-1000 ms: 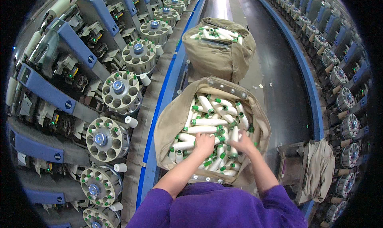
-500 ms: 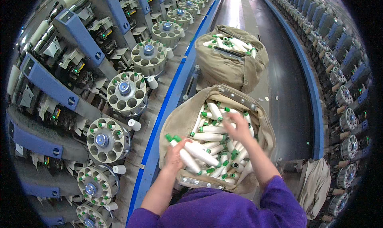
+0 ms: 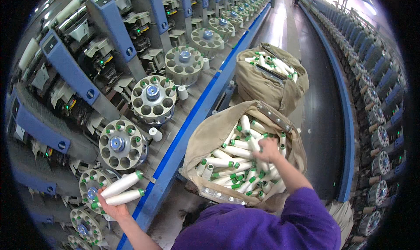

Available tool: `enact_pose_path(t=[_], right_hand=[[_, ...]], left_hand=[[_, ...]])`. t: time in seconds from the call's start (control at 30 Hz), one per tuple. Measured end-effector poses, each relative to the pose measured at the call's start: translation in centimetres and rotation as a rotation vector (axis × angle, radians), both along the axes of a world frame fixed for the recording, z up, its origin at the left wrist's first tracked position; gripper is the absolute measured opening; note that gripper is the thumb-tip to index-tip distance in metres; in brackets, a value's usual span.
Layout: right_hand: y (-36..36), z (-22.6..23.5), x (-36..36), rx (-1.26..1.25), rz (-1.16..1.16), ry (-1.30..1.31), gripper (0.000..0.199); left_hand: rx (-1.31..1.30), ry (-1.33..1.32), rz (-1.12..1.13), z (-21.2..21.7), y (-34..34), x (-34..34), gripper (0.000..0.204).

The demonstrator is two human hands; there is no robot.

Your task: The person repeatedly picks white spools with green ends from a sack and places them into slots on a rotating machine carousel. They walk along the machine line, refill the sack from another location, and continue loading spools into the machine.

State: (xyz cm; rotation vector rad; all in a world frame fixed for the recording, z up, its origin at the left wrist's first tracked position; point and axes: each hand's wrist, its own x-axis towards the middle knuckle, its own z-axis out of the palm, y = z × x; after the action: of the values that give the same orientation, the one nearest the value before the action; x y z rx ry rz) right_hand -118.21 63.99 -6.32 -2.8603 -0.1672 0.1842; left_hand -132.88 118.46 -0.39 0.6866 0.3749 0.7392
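My left hand [image 3: 113, 209] is closed around two white yarn bobbins with green tube ends, an upper bobbin [image 3: 120, 185] and a lower bobbin [image 3: 124, 198], both pointing right. It is over the edge of a round magazine [image 3: 103, 178] with green-tipped bobbins in some of its pockets. Over on the right, my right hand [image 3: 268, 150] reaches into a beige cloth bag [image 3: 210, 134] full of loose bobbins. Its fingers are closed on a slightly blurred yarn bobbin [image 3: 261, 162], which slants among the others.
A second cloth bag [image 3: 271, 86] of bobbins stands just beyond. Along the left runs a row of winding units with round magazines [image 3: 153, 112] and blue housings [image 3: 72, 70]. A blue rail [image 3: 192, 123] lies between them and the bags. Another machine row [image 3: 379, 136] lines the right.
My left hand has carried its two bobbins from above the bag leftward to the magazines. My right hand stays in the bag, now gripping a bobbin. The view has shifted.
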Motion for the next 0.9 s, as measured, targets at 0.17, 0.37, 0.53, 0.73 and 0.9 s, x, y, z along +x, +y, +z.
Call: enact_pose_path(t=[0.17, 0.37, 0.53, 0.73, 0.9], right_hand=[[6.4, 6.4, -4.6, 0.746, 0.181, -0.112, 0.036], [18.5, 7.9, -7.3, 1.334, -0.037, 0.674, 0.048], [21.0, 1.9, -10.6, 1.586, 0.230, 0.999, 0.046], [25.9, -0.3, -11.6, 1.004, 0.159, 1.046, 0.053], [35.2, 3.5, -5.0, 0.901, 0.489, 0.937, 0.058]], left_hand=[[0.101, -0.008, -0.669, 0.3, -8.3, 3.0, 0.031], [0.063, -0.241, -1.401, 2.7, -16.2, 5.9, 0.032], [-0.149, -0.032, -1.161, 0.5, -10.1, 3.7, 0.030], [-0.238, 0.179, -0.962, -3.4, -2.8, 0.9, 0.029], [-0.136, 0.065, -0.929, -1.4, 2.6, 3.9, 0.041]])
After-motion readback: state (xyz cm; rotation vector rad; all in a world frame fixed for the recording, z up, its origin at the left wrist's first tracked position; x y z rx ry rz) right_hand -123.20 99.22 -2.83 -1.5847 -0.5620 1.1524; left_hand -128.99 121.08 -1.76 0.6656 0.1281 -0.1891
